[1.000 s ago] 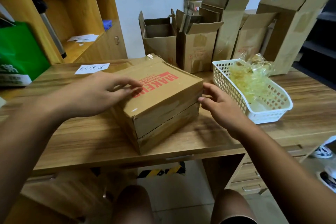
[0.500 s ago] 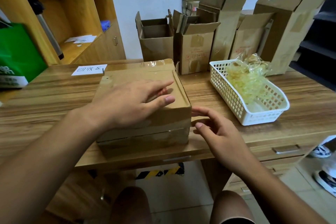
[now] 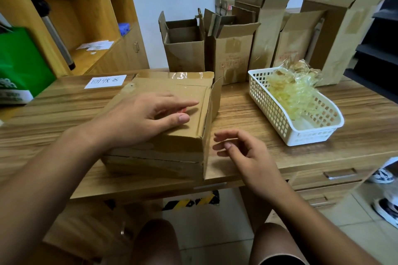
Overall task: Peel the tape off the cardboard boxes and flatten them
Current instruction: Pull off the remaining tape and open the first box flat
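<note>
- Plainly, the cardboard box (image 3: 163, 163) sits at the near edge of the worktop (image 3: 53, 114), close in front of the person, probably so both hands can reach every face.
- The left hand (image 3: 140, 120) lies flat on the box's top with fingers stretched out. Its grip is open and closes on nothing, and it seems to pin the box so it will not slide.
- The right hand (image 3: 241, 153) hovers just beside the box's right face, apart from it as far as I can tell. Its grip is loose and empty, fingers half curled, likely poised to find a tape end or flap edge.
- Glossy tape (image 3: 185, 75) shows on the far flap, and the side flap (image 3: 216, 92) at the far right corner stands a little ajar, so peeling looks unfinished and flattening not begun.
- The white basket (image 3: 312, 135) to the right holds crumpled tape scraps (image 3: 286, 92), handy for dropping strips.
- Opened boxes (image 3: 185, 49) stand behind.
</note>
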`<state>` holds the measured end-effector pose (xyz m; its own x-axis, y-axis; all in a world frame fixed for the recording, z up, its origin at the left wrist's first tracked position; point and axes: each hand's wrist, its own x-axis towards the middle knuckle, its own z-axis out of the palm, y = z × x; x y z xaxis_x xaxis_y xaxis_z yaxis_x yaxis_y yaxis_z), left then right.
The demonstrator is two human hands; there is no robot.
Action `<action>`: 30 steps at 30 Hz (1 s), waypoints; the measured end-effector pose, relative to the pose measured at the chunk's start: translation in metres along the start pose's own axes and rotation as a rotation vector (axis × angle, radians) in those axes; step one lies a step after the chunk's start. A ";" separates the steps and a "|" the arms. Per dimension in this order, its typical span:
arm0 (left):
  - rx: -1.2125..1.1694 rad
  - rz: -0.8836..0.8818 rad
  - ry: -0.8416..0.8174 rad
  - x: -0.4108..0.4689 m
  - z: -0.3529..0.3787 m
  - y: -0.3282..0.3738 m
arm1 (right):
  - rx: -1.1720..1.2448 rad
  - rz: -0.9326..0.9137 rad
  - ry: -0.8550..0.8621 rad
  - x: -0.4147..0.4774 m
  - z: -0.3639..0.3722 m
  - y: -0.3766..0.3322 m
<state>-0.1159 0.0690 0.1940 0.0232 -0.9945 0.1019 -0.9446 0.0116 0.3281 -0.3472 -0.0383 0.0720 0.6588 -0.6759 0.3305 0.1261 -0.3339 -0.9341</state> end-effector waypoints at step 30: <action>-0.033 0.062 0.035 0.015 0.002 -0.010 | 0.166 0.276 0.206 0.036 0.012 0.031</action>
<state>-0.1067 0.0536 0.1901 -0.0229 -0.9876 0.1551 -0.9333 0.0767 0.3507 -0.3105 -0.0649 0.0532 0.5238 -0.8492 0.0677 0.0947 -0.0209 -0.9953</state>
